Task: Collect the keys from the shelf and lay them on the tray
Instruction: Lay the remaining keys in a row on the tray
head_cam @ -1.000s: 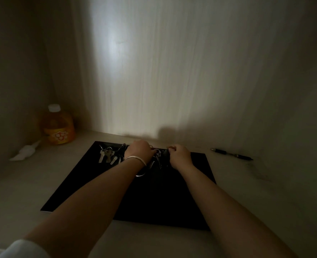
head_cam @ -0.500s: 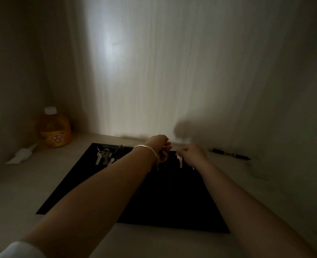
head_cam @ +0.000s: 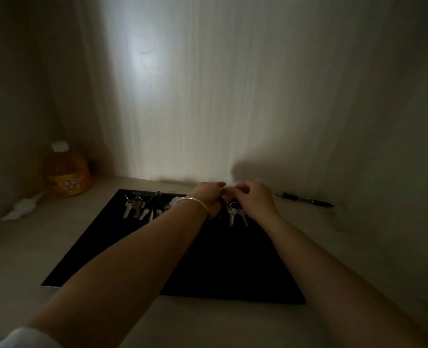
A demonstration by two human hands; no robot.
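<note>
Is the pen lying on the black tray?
No, the pen lies on the pale shelf surface to the right of the black tray, clear of its edge.

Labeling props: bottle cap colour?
White cap on the orange bottle, head view.

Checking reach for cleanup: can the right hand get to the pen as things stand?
Probably yes. The pen lies on bare shelf just right of the right hand, nothing between, but that hand is busy with keys.
</note>
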